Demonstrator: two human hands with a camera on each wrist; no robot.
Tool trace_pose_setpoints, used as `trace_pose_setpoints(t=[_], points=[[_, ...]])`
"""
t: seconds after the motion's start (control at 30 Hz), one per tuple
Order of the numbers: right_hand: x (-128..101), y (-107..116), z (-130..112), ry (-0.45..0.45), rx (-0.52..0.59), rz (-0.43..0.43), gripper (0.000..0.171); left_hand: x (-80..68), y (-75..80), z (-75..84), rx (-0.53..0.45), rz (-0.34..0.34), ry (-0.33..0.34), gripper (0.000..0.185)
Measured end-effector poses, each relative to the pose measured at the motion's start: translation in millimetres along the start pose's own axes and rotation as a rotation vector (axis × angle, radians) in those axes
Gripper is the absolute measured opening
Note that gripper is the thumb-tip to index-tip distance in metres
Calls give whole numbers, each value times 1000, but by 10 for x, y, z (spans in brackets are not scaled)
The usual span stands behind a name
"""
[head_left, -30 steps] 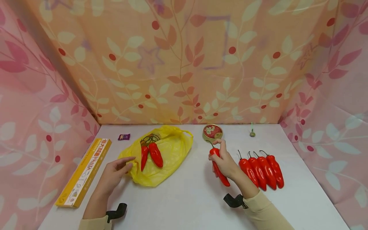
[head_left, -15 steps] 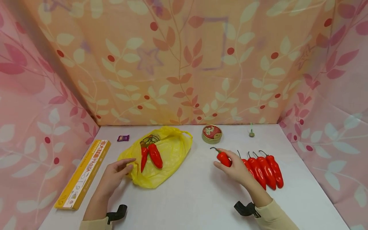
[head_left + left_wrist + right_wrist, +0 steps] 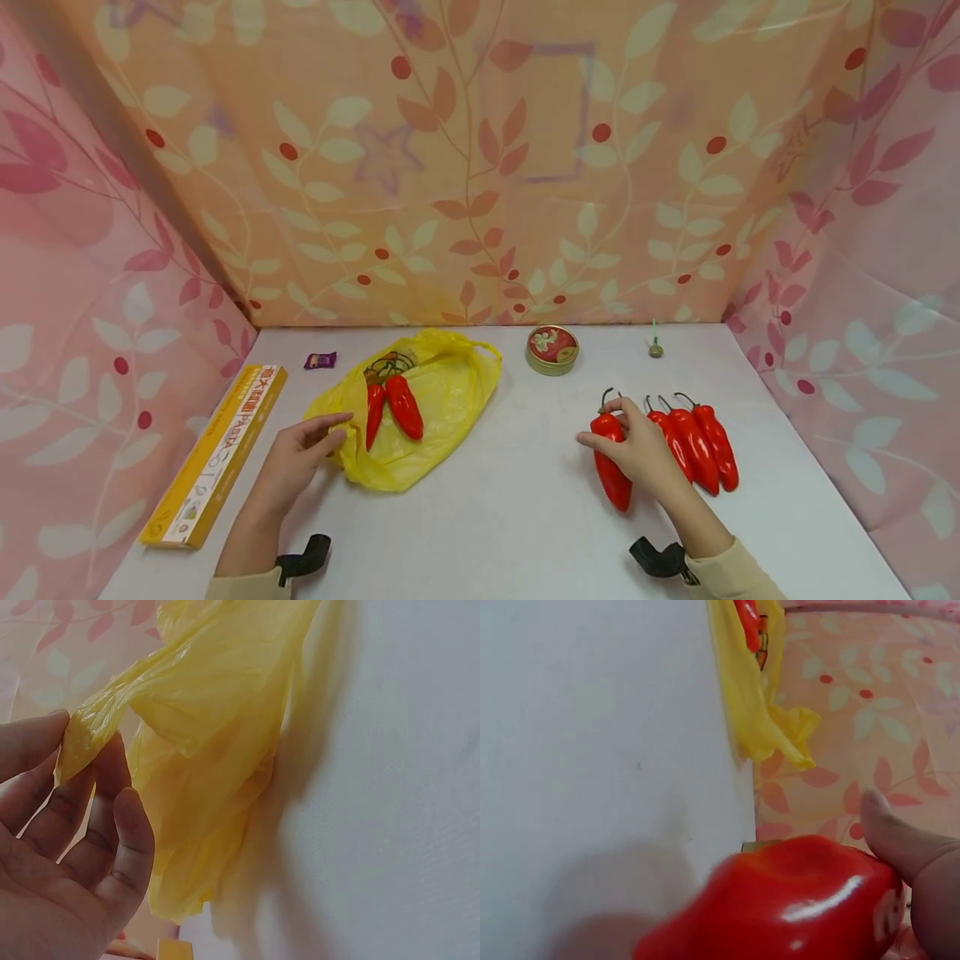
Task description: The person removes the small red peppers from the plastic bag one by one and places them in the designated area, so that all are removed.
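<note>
My left hand (image 3: 300, 458) pinches the near left edge of a yellow plastic bag (image 3: 450, 417) between thumb and fingertips; the left wrist view shows the gathered bag edge (image 3: 90, 742) there. Two red chili peppers (image 3: 405, 407) with dark curled stems lie at the bag's mouth. On the right, my right hand (image 3: 641, 442) holds another red pepper (image 3: 612, 479), stem pointing away, thumb across its near side and fingers on its far side. Several more red peppers (image 3: 697, 450) lie in a row just right of this hand, partly hidden by it.
A yellow pasta box (image 3: 213, 458) lies at the left. Along the back are a purple-wrapped sweet (image 3: 321, 360), a round red-lidded tin (image 3: 552, 350) and a small bell-like trinket (image 3: 656, 348). Floral cloth (image 3: 480, 167) walls in the white table (image 3: 480, 533).
My right hand has moved right and toward me with its pepper, from near the tin to beside the row. The left hand has stayed at the bag's edge.
</note>
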State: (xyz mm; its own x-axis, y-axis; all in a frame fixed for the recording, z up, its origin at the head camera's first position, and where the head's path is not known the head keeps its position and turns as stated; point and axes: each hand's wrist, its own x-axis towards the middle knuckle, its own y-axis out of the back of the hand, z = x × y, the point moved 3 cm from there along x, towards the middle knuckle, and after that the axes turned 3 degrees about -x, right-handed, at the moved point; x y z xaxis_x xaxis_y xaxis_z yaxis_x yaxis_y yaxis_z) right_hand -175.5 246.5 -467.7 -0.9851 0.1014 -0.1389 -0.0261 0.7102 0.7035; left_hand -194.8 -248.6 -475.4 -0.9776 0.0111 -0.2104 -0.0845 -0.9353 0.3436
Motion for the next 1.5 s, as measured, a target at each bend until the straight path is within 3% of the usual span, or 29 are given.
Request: trace_pose_setpoints(t=[0.1, 0.27, 0.37, 0.53, 0.67, 1.0, 1.27, 1.5], points=[[-1, -6, 28, 9, 79, -41, 70, 1, 3, 3, 5, 0, 3, 42], [-17, -24, 75, 22, 262, -199, 64, 2, 6, 5, 9, 0, 9, 43], [-33, -35, 116, 5, 269, -205, 67, 7, 7, 3, 10, 0, 7, 43], [-59, -44, 163, 8, 62, -45, 64, 11, 9, -2, 15, 1, 0, 43], [-80, -40, 163, 53, -65, 22, 61, 1, 2, -3, 16, -4, -4, 43], [-74, 43, 152, 143, -142, 79, 71, 3, 2, 28, 25, 0, -20, 43], [-46, -41, 129, 191, -402, 217, 67, -1, -7, 34, 26, -3, -26, 42], [13, -89, 144, 248, -488, 326, 59, -5, -26, 54, 25, -13, -23, 42]])
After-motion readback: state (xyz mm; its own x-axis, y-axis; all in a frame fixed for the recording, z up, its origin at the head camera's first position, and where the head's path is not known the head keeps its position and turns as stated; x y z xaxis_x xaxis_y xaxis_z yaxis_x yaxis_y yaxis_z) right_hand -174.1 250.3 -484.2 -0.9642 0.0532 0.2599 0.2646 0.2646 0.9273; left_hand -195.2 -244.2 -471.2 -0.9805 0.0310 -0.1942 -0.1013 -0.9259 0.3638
